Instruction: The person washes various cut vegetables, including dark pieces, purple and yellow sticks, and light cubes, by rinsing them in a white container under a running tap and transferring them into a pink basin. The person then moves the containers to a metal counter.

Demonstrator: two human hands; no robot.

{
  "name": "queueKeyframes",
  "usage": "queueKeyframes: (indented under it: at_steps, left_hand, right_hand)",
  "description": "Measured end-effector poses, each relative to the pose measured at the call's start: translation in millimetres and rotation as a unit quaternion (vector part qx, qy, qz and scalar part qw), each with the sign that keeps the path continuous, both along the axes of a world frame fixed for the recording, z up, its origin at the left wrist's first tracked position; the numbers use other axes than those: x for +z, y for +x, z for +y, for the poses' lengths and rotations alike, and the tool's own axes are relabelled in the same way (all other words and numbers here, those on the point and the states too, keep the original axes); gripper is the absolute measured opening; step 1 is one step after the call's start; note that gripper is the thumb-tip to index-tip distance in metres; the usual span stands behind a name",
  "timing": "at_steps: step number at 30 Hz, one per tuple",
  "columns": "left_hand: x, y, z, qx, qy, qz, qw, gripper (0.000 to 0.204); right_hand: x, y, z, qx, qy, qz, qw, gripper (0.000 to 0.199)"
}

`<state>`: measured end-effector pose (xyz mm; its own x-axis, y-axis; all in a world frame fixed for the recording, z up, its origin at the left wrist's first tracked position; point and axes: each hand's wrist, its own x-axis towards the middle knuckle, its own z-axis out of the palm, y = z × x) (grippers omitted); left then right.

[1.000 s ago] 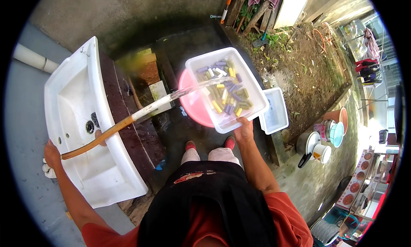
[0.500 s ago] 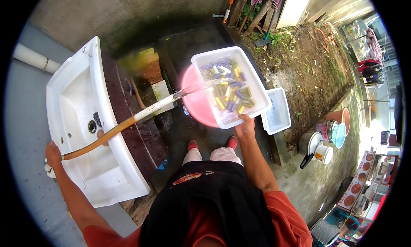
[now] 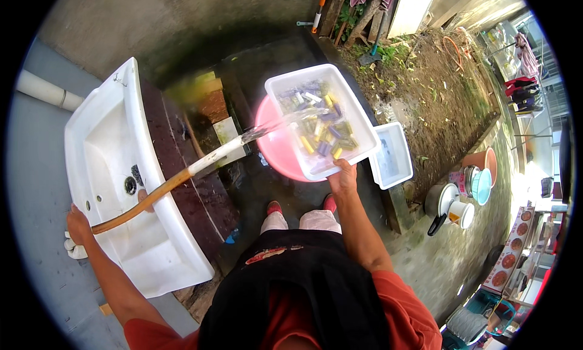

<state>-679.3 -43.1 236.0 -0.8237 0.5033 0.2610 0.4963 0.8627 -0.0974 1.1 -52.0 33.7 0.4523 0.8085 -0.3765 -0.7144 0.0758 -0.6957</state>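
Rinsing looks to be the step in hand. The left hand [image 3: 79,224] is closed around the near end of a hose [image 3: 182,180], which runs across the white sink [image 3: 100,143] and sends a stream of water [image 3: 285,120] into a white tub [image 3: 320,120]. The right hand [image 3: 343,179] grips the tub's near rim, holding it tilted over a pink basin [image 3: 273,152]. Small yellow and purple pieces [image 3: 322,134] lie in the tub; what they are is too small to tell. A white lid [image 3: 392,156] sits just beside the tub. Judging from this, the next move calls for a steady tilt so water drains into the basin without the pieces spilling.
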Motion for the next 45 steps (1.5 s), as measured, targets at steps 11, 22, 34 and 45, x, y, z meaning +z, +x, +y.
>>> queueKeyframes:
  at_steps: [11, 22, 34, 45]
  left_hand:
    - [6, 8, -4, -0.015, 0.005, 0.004, 1.000, 0.041]
    - [-19, -47, -48, -0.435, 0.221, 0.013, 0.873, 0.036]
    - [-2, 97, -36, -0.492, 0.120, 0.197, 0.840, 0.039]
    - [-74, 750, -238, -0.341, -0.068, -0.867, 0.355, 0.075]
  right_hand:
    - [5, -13, 1, 0.002, 0.008, 0.008, 1.000, 0.076]
    - [19, -19, 3, -0.020, 0.008, 0.039, 0.999, 0.075]
    - [69, 51, -104, -0.044, 0.052, 0.130, 0.989, 0.063]
    - [125, 227, -363, -0.178, 0.016, 0.037, 0.983, 0.060]
